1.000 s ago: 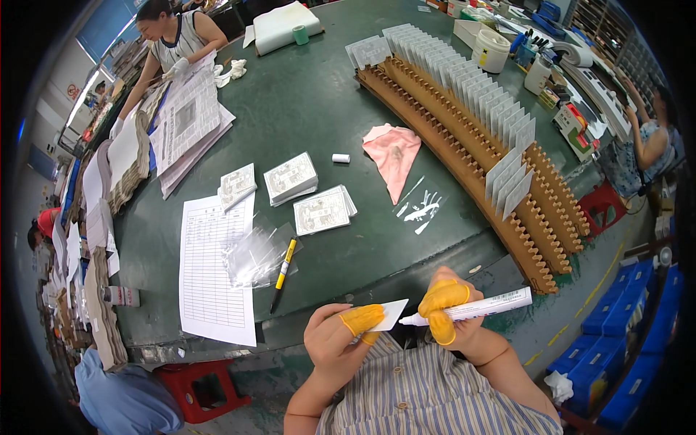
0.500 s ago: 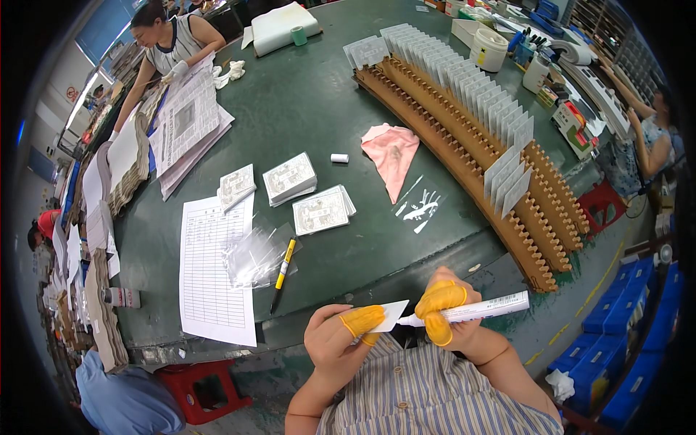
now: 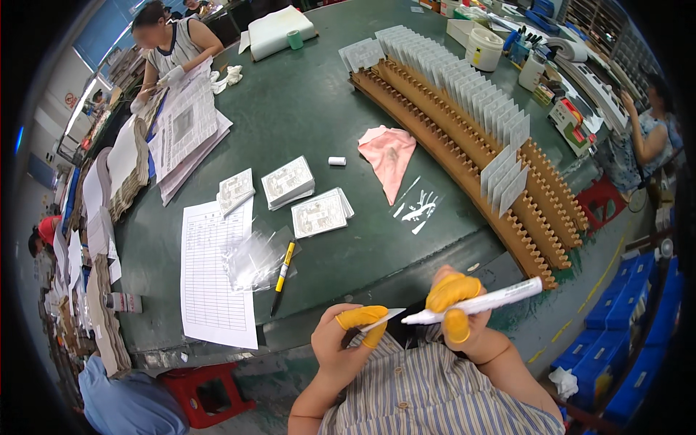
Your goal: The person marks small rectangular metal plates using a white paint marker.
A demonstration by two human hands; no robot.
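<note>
My left hand (image 3: 346, 341) pinches a thin white card (image 3: 386, 318), now seen nearly edge-on, between yellow-covered fingertips. A white marker pen (image 3: 500, 296) is gripped in my right hand (image 3: 464, 312), which also wears yellow finger covers. The pen's tip points left and sits just beside the card; whether they touch is hard to tell. On the green table ahead lie stacks of printed cards (image 3: 287, 181), with another stack (image 3: 319, 213) and a smaller one (image 3: 236, 188) near them. A small white cap (image 3: 336, 161) lies beyond these stacks.
Curved brown notched racks (image 3: 464, 152) at the right hold a long row of upright cards (image 3: 464, 87). A pink cloth (image 3: 388, 156), a printed sheet (image 3: 217, 290), clear plastic film (image 3: 257, 261) and a yellow-black pen (image 3: 283, 275) lie on the table (image 3: 304, 94). A co-worker handles newspapers (image 3: 185, 119) far left.
The card in my left hand has turned from showing its face to nearly edge-on. My right hand has shifted slightly right with the marker pen. The far-left co-worker's arms have drawn in.
</note>
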